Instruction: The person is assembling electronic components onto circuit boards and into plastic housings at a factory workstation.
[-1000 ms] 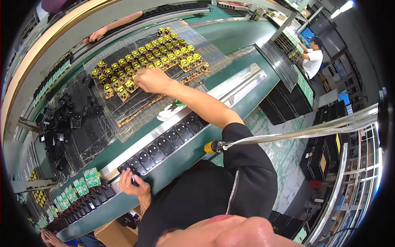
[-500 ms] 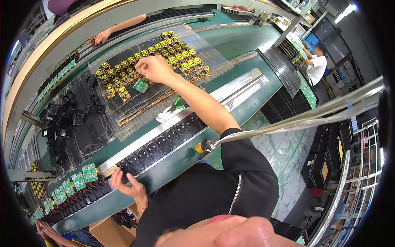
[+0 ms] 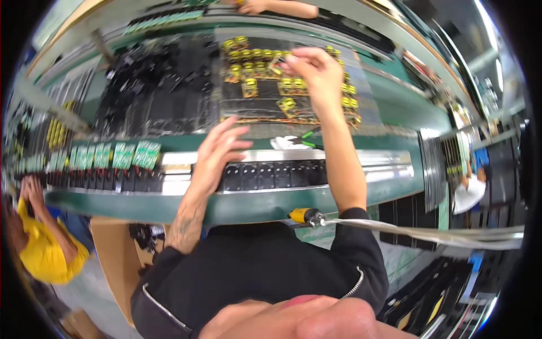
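My right hand is over the mat of circuit boards with yellow-topped transformers, its thumb and fingers pinched together. At its fingertips is a small circuit board, blurred and partly hidden by neighbouring boards. My left hand is raised with its fingers spread, holding nothing. It is above the left end of a row of black plastic housings set along a metal rail.
Left of my left hand, green boards stand over wired black housings. Loose black parts lie farther back. Green-handled pliers rest beside a white cloth. A yellow tool hangs at the table edge. Other people work at left, back and right.
The view has swung to face the bench squarely. My left hand has risen from the housings, fingers spread. My right hand remains over the transformer boards, now with a board at its fingertips.
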Demonstrator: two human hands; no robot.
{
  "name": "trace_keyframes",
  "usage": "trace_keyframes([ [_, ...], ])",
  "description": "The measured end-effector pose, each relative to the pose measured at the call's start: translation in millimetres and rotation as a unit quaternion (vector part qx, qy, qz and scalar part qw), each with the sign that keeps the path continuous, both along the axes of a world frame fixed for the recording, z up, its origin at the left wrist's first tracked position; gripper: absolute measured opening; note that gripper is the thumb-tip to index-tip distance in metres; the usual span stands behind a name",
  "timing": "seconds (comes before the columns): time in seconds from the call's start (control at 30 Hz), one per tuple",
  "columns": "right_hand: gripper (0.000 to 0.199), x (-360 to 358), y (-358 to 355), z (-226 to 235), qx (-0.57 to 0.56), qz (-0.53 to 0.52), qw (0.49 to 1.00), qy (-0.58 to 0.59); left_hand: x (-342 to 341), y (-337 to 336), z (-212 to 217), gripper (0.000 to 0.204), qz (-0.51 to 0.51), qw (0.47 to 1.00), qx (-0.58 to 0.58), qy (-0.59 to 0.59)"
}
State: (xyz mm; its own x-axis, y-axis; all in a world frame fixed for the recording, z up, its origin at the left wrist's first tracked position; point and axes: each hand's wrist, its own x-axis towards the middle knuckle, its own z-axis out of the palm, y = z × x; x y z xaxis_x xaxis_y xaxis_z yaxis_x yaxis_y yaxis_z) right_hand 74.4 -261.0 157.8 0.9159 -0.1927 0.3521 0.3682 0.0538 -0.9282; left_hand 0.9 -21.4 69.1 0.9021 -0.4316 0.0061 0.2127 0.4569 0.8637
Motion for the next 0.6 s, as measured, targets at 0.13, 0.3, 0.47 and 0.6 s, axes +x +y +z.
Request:
trace_keyframes([
  [0.13,0.016,-50,29,-33,0.038,0.051,0.997,0.034,18,-20,15,0.044,-0.047,0.971,-0.185,0.147],
  [0.3,0.017,-90,39,-71,0.034,0.108,0.991,0.069,17,-14,1,0.044,0.098,0.982,-0.143,0.082],
  [0.47,0.036,-97,50,-101,-0.331,0.202,0.921,-0.047,5,25,-10,0.046,0.224,0.972,-0.067,0.031],
  [0.6,0.044,-90,92,-104,-0.514,0.272,0.790,-0.192,-5,68,-17,0.048,0.334,0.941,-0.045,0.030],
])
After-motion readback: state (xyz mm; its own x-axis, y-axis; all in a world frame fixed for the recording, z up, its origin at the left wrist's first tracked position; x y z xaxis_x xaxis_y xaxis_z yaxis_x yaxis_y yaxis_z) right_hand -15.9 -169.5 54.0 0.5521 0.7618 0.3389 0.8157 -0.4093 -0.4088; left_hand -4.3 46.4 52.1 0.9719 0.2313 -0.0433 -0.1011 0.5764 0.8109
